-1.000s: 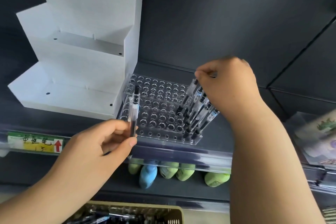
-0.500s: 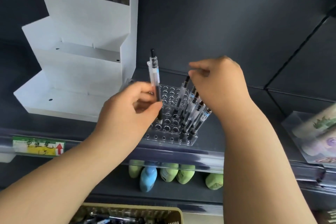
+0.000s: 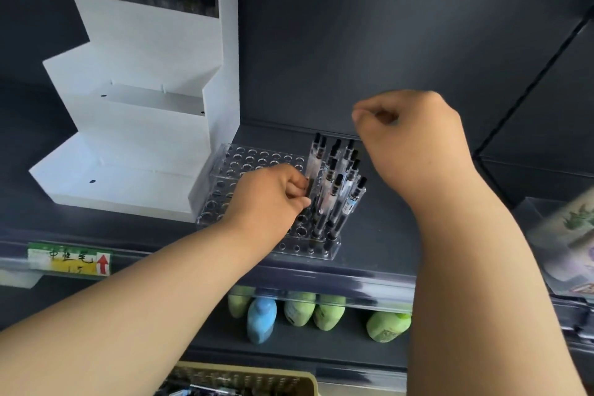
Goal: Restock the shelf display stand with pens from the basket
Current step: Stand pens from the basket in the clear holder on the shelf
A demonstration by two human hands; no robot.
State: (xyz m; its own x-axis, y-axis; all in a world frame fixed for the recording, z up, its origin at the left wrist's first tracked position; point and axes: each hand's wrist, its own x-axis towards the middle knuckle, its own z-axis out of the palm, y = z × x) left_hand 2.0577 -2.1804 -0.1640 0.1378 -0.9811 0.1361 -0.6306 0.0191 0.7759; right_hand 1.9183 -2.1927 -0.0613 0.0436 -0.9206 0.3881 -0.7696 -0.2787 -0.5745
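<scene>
A clear display stand (image 3: pixel 244 159) with rows of round holes sits on the dark shelf. Several clear pens with black caps (image 3: pixel 340 183) stand in its right-hand holes. My left hand (image 3: pixel 270 199) reaches over the stand and pinches a clear pen (image 3: pixel 313 157) that stands upright at the left edge of that group, its lower end down among the holes. My right hand (image 3: pixel 414 141) hovers above and right of the pens, fingers curled, holding nothing that I can see. A tan basket (image 3: pixel 244 384) with pens lies at the bottom edge.
A white stepped display riser (image 3: pixel 144 125) stands left of the stand, touching it. A green and yellow price label (image 3: pixel 69 262) is on the shelf's front rail. Green and blue bottles (image 3: pixel 302 310) lie on the shelf below. Packaged goods (image 3: pixel 569 235) sit at the right.
My left hand has carried its pen from mid-air down and right into the stand beside the other pens. My right hand has lifted off the pen tops and moved right.
</scene>
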